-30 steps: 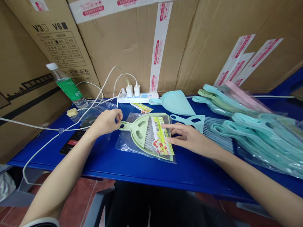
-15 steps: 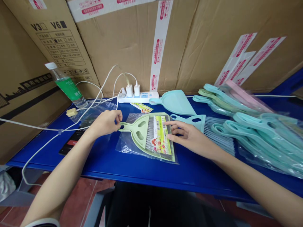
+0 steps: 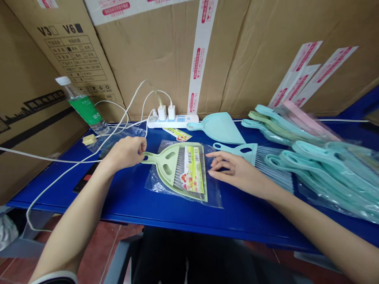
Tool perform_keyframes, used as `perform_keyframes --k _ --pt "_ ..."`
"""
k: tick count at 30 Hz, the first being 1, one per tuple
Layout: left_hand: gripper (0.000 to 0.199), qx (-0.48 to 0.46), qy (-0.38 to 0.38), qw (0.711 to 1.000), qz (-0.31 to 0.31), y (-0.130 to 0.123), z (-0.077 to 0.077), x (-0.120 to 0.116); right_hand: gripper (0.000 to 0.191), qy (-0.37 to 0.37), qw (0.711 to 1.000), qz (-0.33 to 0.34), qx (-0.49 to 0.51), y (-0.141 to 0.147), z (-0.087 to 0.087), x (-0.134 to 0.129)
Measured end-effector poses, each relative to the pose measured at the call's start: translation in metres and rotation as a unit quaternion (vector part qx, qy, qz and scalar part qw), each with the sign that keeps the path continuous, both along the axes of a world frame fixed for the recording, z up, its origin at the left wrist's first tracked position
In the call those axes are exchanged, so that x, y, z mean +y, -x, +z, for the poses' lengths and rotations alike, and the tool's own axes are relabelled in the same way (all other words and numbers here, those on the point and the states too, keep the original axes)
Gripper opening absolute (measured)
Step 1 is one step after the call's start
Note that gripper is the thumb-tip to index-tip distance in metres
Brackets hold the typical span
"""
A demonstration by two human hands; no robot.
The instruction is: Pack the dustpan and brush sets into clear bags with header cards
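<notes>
I find the left hand (image 3: 127, 154) pinched narrow on the handle end of the green dustpan-and-brush set (image 3: 174, 165), which lies flat at the middle of the desk (image 3: 177, 213), between both hands. My right hand (image 3: 233, 169) is loosely curled, thumb and forefinger slightly parted, gripping nothing visible; contact with the clear bag (image 3: 215, 193) spread around the set I cannot confirm. I judge that a level, steady draw, with the bag's loose margin pinned, would work best. The blue brush (image 3: 262, 156), toward the desk's right edge, warrants clearance.
</notes>
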State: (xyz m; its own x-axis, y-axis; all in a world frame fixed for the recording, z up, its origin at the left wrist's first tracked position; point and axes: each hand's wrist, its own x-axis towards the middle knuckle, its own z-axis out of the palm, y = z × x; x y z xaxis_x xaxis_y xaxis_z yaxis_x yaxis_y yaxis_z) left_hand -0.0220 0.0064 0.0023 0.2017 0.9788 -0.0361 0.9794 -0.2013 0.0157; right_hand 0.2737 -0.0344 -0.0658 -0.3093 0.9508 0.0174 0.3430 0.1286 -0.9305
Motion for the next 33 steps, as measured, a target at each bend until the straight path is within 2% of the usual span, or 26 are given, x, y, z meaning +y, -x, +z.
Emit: perform_keyframes --k 6,16,24,29,33 --pt "0.01 0.035 -0.035 0.999 0.014 0.006 0.001 -0.001 0.053 0.004 1.0 0.01 0.002 -0.002 -0.001 -0.001" --pt "0.011 0.083 -0.012 0.995 0.062 -0.005 0.003 -0.006 0.05 0.016 1.0 0.01 -0.009 0.0 0.003 -0.002" --pt "0.013 0.052 -0.014 0.995 0.082 -0.007 0.005 -0.008 0.049 0.004 0.999 0.025 -0.033 -0.002 0.006 -0.002" --pt "0.02 0.086 -0.04 0.995 0.036 -0.014 0.003 -0.012 0.049 -0.009 0.998 0.048 -0.037 -0.005 0.005 -0.002" --pt "0.024 0.075 -0.064 0.994 -0.051 -0.023 -0.004 -0.015 0.048 -0.022 0.998 0.053 -0.036 -0.005 0.004 -0.003"
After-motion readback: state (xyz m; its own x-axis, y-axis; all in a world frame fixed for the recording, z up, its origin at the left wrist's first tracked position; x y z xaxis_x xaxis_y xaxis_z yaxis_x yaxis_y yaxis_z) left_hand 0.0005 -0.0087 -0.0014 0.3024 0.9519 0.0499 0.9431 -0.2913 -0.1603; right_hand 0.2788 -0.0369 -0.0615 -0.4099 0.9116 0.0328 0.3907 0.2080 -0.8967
